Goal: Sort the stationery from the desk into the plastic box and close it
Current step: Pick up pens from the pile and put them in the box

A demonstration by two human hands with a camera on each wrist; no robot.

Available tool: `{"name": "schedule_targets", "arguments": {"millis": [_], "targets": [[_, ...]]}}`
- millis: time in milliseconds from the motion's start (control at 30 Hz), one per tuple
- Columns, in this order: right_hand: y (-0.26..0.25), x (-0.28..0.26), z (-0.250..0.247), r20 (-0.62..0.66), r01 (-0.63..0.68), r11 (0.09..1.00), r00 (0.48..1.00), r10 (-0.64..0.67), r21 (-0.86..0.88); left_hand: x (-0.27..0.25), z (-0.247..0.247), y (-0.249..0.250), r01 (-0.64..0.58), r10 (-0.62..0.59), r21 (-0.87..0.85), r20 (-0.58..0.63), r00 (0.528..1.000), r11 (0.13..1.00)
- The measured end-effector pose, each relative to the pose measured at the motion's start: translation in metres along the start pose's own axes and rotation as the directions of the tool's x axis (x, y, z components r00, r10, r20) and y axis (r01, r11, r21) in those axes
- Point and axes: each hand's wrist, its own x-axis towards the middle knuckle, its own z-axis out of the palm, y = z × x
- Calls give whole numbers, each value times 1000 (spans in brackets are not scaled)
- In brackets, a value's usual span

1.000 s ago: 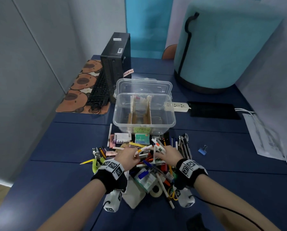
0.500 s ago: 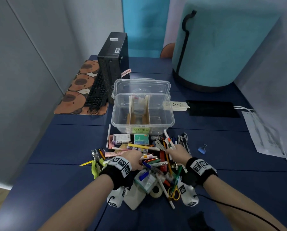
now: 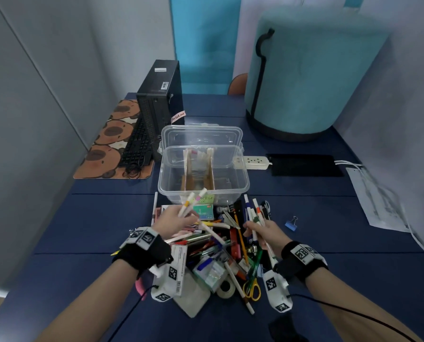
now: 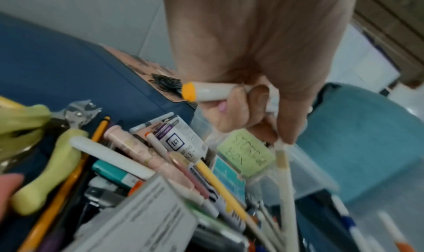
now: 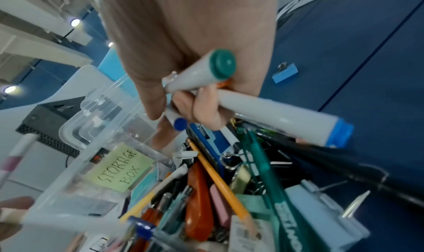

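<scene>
A clear plastic box (image 3: 243, 180) with cardboard dividers stands open on the blue desk, its lid (image 3: 202, 134) propped behind; a green "STORAGE BOX" note (image 5: 121, 168) is stuck on its front. A heap of stationery (image 3: 213, 250) lies before it. My left hand (image 3: 174, 222) grips a few white markers (image 3: 192, 201), one with an orange end (image 4: 206, 93), just in front of the box. My right hand (image 3: 262, 232) grips several white markers (image 3: 254, 213) with green and blue caps (image 5: 223, 64) over the heap's right side.
A blue binder clip (image 3: 291, 223) lies right of the heap. Yellow-handled pliers (image 4: 45, 167) lie at its left. A black computer case (image 3: 160, 99), keyboard (image 3: 137, 146), power strip (image 3: 251, 162), teal cylinder (image 3: 304, 77) and papers (image 3: 378, 201) stand around the desk.
Both hands have lifted out of the heap with markers in them. The left hand rose forward toward the box front; the right hand drew apart to the right.
</scene>
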Motion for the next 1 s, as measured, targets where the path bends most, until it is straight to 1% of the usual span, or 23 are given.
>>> {"name": "schedule_targets", "arguments": {"millis": [67,100,167,233,300,333,400,433,467,500,600,667,733,833,867,1000], "targets": [[-5,-3,3,29,-17,997,999,15,73,-2,-10,6,17,-33,-184,-83,996,983],[-9,-5,6,51,-27,995,998,23,94,-2,-14,8,24,-53,-276,-99,994,961],[-15,-8,11,83,-48,990,996,37,131,-1,-19,11,26,-69,-436,-83,994,900],[-20,-10,16,89,-65,985,995,52,160,0,-21,15,59,-98,-486,-56,994,872],[-25,-12,21,117,-96,977,990,74,192,-3,-20,18,133,-164,-532,-12,986,836],[-27,-13,23,148,-120,970,985,90,210,-8,-20,22,182,-208,-582,22,978,793],[-31,-18,29,254,-183,949,960,116,258,-16,-19,24,274,-283,-675,99,954,685],[-34,-20,32,308,-211,937,944,120,279,-19,-20,24,310,-306,-689,132,943,655],[-38,-22,35,348,-224,932,930,117,285,-22,-21,27,330,-323,-686,144,935,649],[-43,-23,37,375,-226,933,921,110,281,-20,-24,27,323,-332,-662,118,936,676],[-57,-17,44,398,-216,923,914,76,319,-3,-38,35,246,-323,-558,-42,945,792],[-66,-11,47,389,-198,906,920,40,374,17,-52,44,218,-311,-538,-87,946,814],[-73,-7,48,368,-175,890,930,8,422,36,-65,59,226,-314,-535,-78,946,814],[-86,-1,48,326,-158,841,945,-24,517,64,-77,80,279,-366,-615,-17,931,738],[-90,2,46,304,-149,828,952,-27,540,75,-79,83,291,-379,-623,-11,925,727],[-107,15,37,230,-88,812,971,-58,577,112,-74,93,308,-370,-516,-19,929,800]]}}
